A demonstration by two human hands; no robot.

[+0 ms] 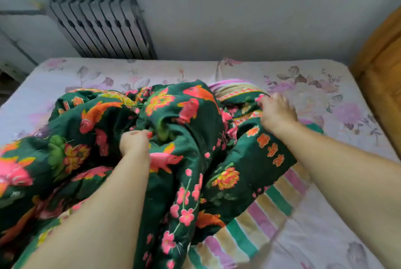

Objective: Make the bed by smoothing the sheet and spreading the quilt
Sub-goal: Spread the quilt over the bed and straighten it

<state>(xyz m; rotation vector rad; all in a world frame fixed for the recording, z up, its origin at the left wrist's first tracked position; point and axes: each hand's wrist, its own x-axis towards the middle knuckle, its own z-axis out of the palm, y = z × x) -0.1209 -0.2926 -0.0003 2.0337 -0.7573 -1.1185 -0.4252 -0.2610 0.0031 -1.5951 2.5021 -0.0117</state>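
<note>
- Head view: the quilt (184,138) lies bunched in a heap on the bed, covering the near-left and middle of the sheet (314,86) and running out of the picture at the left and bottom edges.
- The quilt's top face is dark green, printed with orange and pink goldfish, pink blossoms on thin stems and yellow-orange flowers with green leaves. It is thrown into deep folds and ridges, highest at its middle.
- Its underside shows where the right edge is turned up: a band of stripes in green, tan, violet and white, lying on the sheet to the right of the green face. A second bit of striped lining shows at the quilt's far tip.
- The sheet is pale lilac with faded purple flowers and grey leaves. It is bare beyond the quilt and to the quilt's right, with a crease running back from the quilt's far tip.
- The left hand (134,141) sits at the quilt's middle, its grip closed in a fist on a fold of the green cloth.
- The right hand (277,112) is at the quilt's far right edge, fingers curled on the cloth there; it is blurred.
- Past the quilt, behind the bed, a dark radiator (102,27) stands on the grey wall (238,8).
- Right of the quilt, past the sheet's edge, is a wooden board (384,62).
</note>
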